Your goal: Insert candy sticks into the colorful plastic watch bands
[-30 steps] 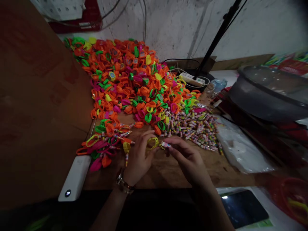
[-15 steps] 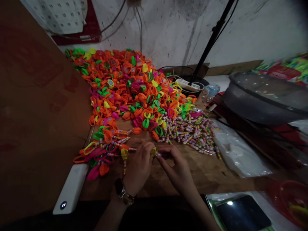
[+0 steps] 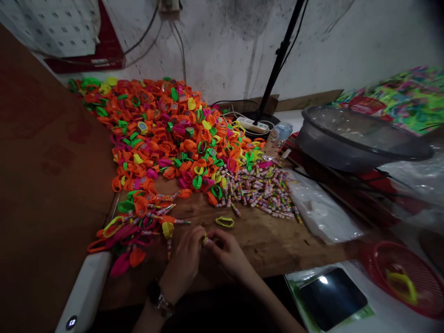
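My left hand (image 3: 187,254), with a watch on its wrist, is closed on a small yellow piece (image 3: 204,238), mostly hidden by the fingers. Right beside it, my right hand (image 3: 227,252) pinches a small pale pinkish piece (image 3: 208,242) against the yellow one; its exact kind is unclear. A yellow band (image 3: 225,222) lies on the wooden table just beyond my fingers. To the left sits a small heap of toy watches (image 3: 130,231), some with patterned sticks through them. A yellow toy watch (image 3: 168,229) with a stick through it lies nearest my left hand.
Behind is a large pile of bright toy watches (image 3: 163,134), with many patterned sticks (image 3: 263,189) at its right. Further right are a plastic bag (image 3: 322,208), a grey basin (image 3: 333,145), a red basket (image 3: 374,261) and a tablet (image 3: 333,296). A cardboard box (image 3: 48,162) stands left.
The view has swung to the right. The yellow band now lies on the table beyond my hands, where none lay before. Both hands stay together, pinching small pieces.
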Demonstrator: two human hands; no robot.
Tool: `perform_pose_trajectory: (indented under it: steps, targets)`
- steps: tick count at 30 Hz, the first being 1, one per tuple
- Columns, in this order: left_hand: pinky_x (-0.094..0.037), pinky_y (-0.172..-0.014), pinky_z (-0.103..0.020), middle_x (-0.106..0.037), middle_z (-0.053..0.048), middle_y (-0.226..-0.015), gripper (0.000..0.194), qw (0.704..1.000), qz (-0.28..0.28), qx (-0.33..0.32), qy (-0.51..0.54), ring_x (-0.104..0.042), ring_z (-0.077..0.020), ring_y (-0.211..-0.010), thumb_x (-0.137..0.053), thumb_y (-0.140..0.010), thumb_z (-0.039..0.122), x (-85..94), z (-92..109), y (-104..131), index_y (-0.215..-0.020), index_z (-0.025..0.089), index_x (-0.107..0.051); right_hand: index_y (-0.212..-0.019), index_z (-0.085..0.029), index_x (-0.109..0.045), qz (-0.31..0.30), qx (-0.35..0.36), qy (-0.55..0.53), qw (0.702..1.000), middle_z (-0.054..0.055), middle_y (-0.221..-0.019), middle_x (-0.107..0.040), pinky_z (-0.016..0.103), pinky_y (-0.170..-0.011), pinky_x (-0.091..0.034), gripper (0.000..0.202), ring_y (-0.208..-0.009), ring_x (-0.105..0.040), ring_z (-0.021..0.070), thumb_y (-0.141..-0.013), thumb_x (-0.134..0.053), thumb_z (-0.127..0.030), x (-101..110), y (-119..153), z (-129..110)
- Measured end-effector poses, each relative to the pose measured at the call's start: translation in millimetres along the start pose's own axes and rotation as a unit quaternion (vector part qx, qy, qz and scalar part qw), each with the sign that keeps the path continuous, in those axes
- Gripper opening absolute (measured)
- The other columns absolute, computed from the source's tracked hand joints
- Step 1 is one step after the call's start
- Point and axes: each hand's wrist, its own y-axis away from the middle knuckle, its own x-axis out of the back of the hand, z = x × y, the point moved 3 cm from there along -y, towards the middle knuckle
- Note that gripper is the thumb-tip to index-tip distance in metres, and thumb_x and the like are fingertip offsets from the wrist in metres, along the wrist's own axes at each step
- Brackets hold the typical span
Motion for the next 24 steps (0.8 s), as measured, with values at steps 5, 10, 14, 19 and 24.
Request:
perform_pose_trajectory:
  steps: [5,10,14,19,24]
  targets:
    - [-0.049,-0.090,-0.040,-0.060,-0.009,-0.113,0.034,0.997,-0.005,0.027,-0.070,-0.057,-0.0219,-0.105,-0.038,-0.086,0.010,15.3,-20.8,-3.3,-0.117,0.018,-0.047,-0.093,-0.018,-0.064,-0.051,0.054,0.104,0.992,0.005,-0.087,-0.068,0.029,-0.075,-0.048,0.022,-0.080,-0.061,0.0170,-0.081,-0.053,-0.033,15.4,-20.4,9.1]
    - [-0.027,-0.101,-0.063,-0.054,-0.017,-0.126,0.037,0.927,0.118,0.214,-0.284,-0.037,-0.0383,-0.125,-0.043,-0.086,0.016,71.4,-55.8,-15.8,-0.122,0.011,-0.050,-0.101,-0.015,-0.062,0.160,0.045,0.328,0.930,0.014,-0.107,-0.062,0.039,-0.092,-0.041,0.025,-0.102,-0.055,0.0251,-0.080,-0.049,-0.019,81.9,-49.2,10.8]
    - [-0.021,-0.102,-0.066,-0.051,-0.018,-0.129,0.037,0.930,0.137,0.220,-0.259,-0.034,-0.0392,-0.128,-0.046,-0.086,0.014,52.2,-45.0,-42.1,-0.122,0.014,-0.053,-0.091,-0.013,-0.062,0.194,0.029,0.332,0.923,0.018,-0.101,-0.060,0.046,-0.096,-0.035,0.022,-0.104,-0.051,0.0293,-0.077,-0.045,-0.012,96.5,-54.9,23.6]
    - [-0.041,-0.093,-0.054,-0.061,-0.013,-0.112,0.026,0.987,-0.058,0.135,0.057,-0.051,-0.0314,-0.110,-0.064,-0.079,0.024,-48.0,-8.8,-65.7,-0.104,0.017,-0.060,-0.094,-0.015,-0.059,0.228,0.038,0.272,0.934,0.016,-0.102,-0.057,0.046,-0.090,-0.039,0.021,-0.096,-0.053,0.0274,-0.076,-0.049,-0.019,98.0,-40.8,30.5]
    - [-0.043,-0.095,-0.044,-0.062,-0.008,-0.109,0.030,0.961,-0.028,0.174,0.214,-0.055,-0.0233,-0.106,-0.060,-0.072,0.004,-75.9,-4.0,-55.1,-0.098,0.019,-0.058,-0.077,-0.018,-0.056,0.184,0.022,0.102,0.977,0.006,-0.082,-0.064,0.040,-0.078,-0.049,0.027,-0.083,-0.062,0.0225,-0.071,-0.065,-0.043,105.0,-20.3,15.2]
